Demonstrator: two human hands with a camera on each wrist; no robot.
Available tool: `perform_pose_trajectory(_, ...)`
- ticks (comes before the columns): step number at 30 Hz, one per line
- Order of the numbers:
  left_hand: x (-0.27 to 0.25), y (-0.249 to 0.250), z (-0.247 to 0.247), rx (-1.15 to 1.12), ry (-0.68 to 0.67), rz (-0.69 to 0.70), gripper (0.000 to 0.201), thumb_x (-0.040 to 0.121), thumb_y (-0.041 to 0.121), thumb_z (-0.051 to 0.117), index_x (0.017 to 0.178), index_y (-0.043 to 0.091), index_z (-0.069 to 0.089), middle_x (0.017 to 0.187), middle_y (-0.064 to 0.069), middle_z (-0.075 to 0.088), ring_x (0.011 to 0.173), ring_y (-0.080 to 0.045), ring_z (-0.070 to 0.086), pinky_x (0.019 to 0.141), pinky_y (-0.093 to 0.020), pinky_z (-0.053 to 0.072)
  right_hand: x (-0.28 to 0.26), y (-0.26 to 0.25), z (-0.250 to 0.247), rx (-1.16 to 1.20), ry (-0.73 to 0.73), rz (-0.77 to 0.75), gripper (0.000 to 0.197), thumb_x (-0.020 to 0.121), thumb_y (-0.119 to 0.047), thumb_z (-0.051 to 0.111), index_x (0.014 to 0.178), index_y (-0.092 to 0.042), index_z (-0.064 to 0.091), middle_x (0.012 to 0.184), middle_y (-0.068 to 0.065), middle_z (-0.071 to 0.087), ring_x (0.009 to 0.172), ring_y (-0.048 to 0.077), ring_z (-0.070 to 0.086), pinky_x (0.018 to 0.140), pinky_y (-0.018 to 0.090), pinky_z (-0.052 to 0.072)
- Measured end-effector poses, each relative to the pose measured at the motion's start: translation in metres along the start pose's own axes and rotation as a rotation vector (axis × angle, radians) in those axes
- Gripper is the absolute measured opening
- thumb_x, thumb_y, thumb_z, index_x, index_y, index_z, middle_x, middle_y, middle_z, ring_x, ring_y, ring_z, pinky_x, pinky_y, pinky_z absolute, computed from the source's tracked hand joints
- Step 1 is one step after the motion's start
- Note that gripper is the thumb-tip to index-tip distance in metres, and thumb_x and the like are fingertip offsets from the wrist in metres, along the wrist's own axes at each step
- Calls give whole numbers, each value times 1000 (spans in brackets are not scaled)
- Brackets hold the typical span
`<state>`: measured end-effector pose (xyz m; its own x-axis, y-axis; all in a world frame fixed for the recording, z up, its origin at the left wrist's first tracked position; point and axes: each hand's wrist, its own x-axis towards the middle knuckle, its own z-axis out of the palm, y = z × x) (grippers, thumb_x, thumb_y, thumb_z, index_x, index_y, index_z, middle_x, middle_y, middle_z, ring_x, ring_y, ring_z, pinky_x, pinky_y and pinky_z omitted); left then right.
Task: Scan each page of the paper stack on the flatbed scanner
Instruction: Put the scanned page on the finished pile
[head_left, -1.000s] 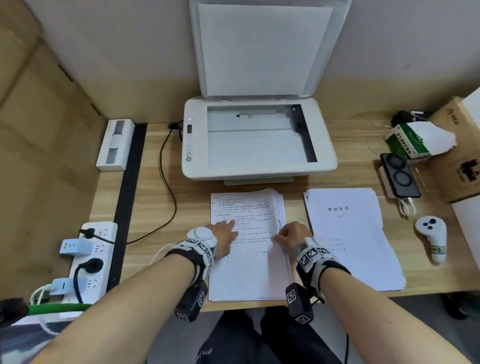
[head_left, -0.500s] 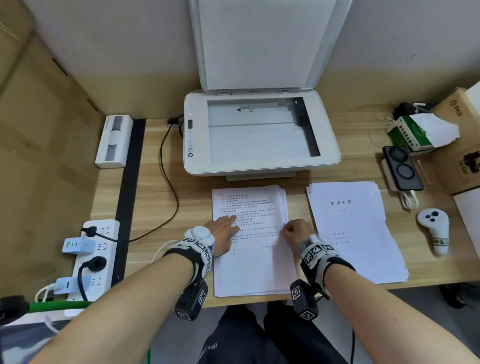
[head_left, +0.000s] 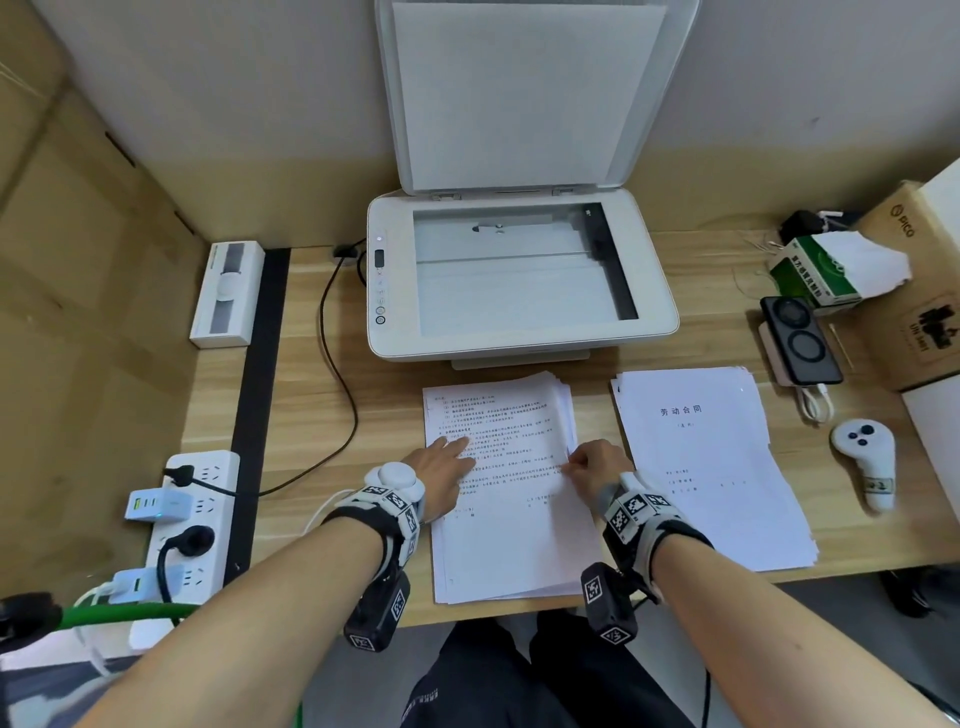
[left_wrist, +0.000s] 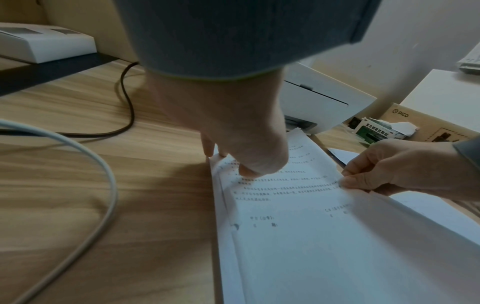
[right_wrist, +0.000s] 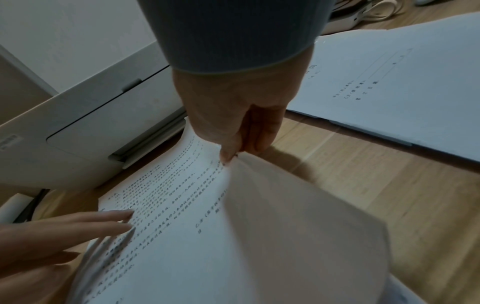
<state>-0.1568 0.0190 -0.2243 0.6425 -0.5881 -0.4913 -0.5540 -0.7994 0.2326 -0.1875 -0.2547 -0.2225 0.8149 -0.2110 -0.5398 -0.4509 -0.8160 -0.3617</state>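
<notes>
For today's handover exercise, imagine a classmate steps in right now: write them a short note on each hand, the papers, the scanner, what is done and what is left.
Left hand: flat, fingers straight, pressing the near paper stack down.
Right hand: pinching the right edge of the top sheet, which is lifting off the stack.
Scanner: lid up, glass bare.
Second stack, title page on top, lies to the right; whether it is scanned I cannot tell.
Done: sheet partly lifted.
Left: lay it on the glass, scan, repeat for every page.

The scanner (head_left: 519, 332) was off-white, its glass grey. The paper stack (head_left: 511, 519) was white with black print; the tabletop (head_left: 311, 395) showed pale wood grain.
</notes>
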Motion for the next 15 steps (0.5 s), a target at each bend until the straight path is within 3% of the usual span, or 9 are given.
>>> perform_pose_trajectory(2,0,1,-1,-7,19,-14,35,94,12,41,128,15,49,159,-7,21,131,-33,38,99,-42,43,-2,1,-3,14,-12,10,20,84,-32,70,65,-27,67,79,-4,69,74,19,66,68,30,56)
perform_pose_trajectory(5,0,2,1,-33,46,-41,34,93,10,40,125,14,50,157,-7,25,121,-31,47,89,-39,47,-8,6,-4,39,4,23,30,79,-26,65,49,-27,61,58,-8,56,59,18,58,51,23,42)
perform_pose_trajectory(7,0,2,2,-39,60,-46,36,94,11,40,128,14,50,156,-6,26,120,-29,49,86,-38,46,-12,9,-2,63,15,22,29,77,-29,64,48,-30,62,56,-7,58,58,18,60,50,23,41)
perform_pose_trajectory(10,1,1,3,-34,65,-34,37,94,11,40,130,15,49,156,-6,26,124,-28,45,89,-39,47,-16,8,0,105,18,28,24,78,-40,69,61,-23,67,65,-5,66,65,17,64,55,26,47)
perform_pose_trajectory(15,-2,0,1,-20,59,-16,40,94,11,41,133,15,47,159,-6,22,134,-28,36,97,-42,45,-14,7,4,98,34,27,43,76,-47,75,59,-11,59,58,-3,56,54,17,53,51,26,36)
